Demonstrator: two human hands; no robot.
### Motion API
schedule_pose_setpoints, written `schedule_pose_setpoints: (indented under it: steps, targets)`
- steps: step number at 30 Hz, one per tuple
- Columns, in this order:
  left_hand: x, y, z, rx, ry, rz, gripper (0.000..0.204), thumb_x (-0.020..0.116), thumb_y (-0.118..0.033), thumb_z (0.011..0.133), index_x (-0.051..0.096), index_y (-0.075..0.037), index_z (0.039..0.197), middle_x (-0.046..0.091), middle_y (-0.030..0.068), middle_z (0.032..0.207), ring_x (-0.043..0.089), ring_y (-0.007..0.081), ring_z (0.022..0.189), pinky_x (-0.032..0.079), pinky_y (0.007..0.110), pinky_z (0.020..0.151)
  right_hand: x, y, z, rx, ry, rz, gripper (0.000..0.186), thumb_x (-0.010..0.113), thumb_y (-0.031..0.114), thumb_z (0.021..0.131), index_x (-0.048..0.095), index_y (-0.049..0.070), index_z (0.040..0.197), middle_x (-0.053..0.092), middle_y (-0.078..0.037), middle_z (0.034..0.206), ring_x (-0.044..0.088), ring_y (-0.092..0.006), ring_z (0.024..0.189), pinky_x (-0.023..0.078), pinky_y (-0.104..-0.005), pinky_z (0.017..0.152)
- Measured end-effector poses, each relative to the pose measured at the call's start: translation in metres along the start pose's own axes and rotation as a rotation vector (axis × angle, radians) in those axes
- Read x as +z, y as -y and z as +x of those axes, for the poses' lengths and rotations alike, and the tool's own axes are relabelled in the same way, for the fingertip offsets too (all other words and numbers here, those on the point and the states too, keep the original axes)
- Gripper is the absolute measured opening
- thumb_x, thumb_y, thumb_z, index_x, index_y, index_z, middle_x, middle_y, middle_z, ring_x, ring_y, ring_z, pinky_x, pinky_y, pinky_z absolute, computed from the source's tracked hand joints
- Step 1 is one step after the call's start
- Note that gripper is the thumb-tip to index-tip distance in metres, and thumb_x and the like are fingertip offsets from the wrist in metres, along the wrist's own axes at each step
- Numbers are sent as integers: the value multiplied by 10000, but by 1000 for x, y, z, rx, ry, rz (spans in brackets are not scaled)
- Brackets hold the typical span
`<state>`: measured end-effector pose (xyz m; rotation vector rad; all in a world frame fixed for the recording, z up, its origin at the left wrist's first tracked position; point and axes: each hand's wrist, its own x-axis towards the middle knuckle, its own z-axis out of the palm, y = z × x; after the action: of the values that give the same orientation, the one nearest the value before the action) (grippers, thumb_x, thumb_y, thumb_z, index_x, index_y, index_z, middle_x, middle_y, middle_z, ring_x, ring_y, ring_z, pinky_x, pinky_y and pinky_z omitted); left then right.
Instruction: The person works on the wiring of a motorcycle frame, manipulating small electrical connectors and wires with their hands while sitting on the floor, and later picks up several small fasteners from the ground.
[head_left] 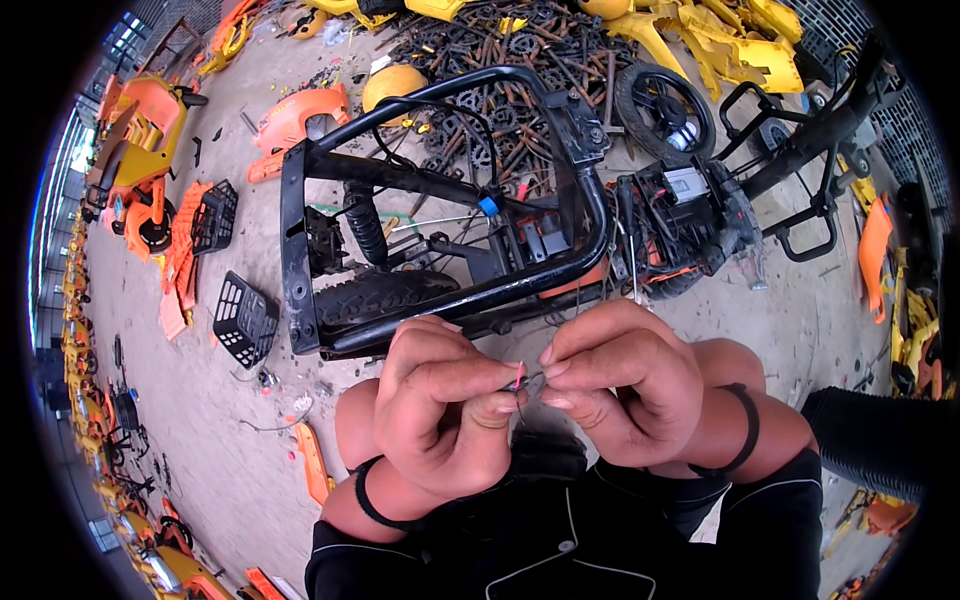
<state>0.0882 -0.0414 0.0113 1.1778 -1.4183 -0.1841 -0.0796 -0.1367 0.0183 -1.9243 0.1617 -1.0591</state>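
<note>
My left hand and my right hand are close together in front of me, each with thumb and fingers pinched. Between the fingertips are thin wires, one pink-red and the others dark; the fingers partly cover their ends. A gap of about a fingertip's width separates the two pinches. Just beyond them lies a black tubular scooter frame with a shock absorber and a knobby tyre. A thin metal rod rises behind my right hand; whether I hold it, I cannot tell.
Rusty cranks and chainrings form a pile behind the frame, near a loose wheel. At left lie black plastic baskets and orange body panels. Yellow panels are heaped at far right. A ribbed black tube is beside me.
</note>
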Motion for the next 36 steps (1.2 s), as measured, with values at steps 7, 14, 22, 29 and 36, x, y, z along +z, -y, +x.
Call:
schedule_pose_setpoints:
  steps: [7, 14, 22, 29, 36]
  targets:
    - [3, 0, -2, -63, -23, -122, 145, 729, -182, 907, 680, -50, 942, 613, 51, 847, 543, 167, 713, 455, 326, 714, 2, 0, 2, -9, -13, 7, 229, 741, 5, 860, 614, 24, 1049, 651, -136, 1005, 648, -201, 808, 523, -295, 692]
    - [6, 2, -3, -107, -74, -251, 145, 702, -171, 935, 678, -30, 957, 644, 58, 862, 555, 155, 732, 463, 294, 689, 5, 3, 9, 1, -67, 16, 174, 738, 13, 860, 653, -2, 1011, 638, -151, 961, 645, -207, 752, 533, -297, 648]
    - [3, 6, -4, -105, -61, -226, 146, 742, -138, 894, 691, -40, 989, 654, 66, 900, 576, 168, 760, 479, 286, 684, 0, 8, 17, -68, -63, -217, 231, 787, 28, 745, 702, 11, 959, 662, -116, 916, 632, -228, 708, 516, -307, 621]
    - [-13, 2, 6, 32, 29, 163, 205, 801, -114, 803, 720, -60, 984, 601, 37, 858, 571, 200, 754, 463, 305, 670, -7, 1, 18, -277, -78, -458, 369, 746, 21, 599, 723, 24, 967, 667, -109, 914, 620, -238, 692, 497, -314, 585]
    - [-13, 5, 6, 36, 29, 155, 220, 818, -120, 780, 725, -65, 973, 613, 39, 869, 574, 202, 758, 466, 311, 681, -6, 7, 25, -95, -79, -431, 304, 756, 0, 684, 694, 25, 981, 640, -89, 875, 601, -243, 720, 476, -319, 611]
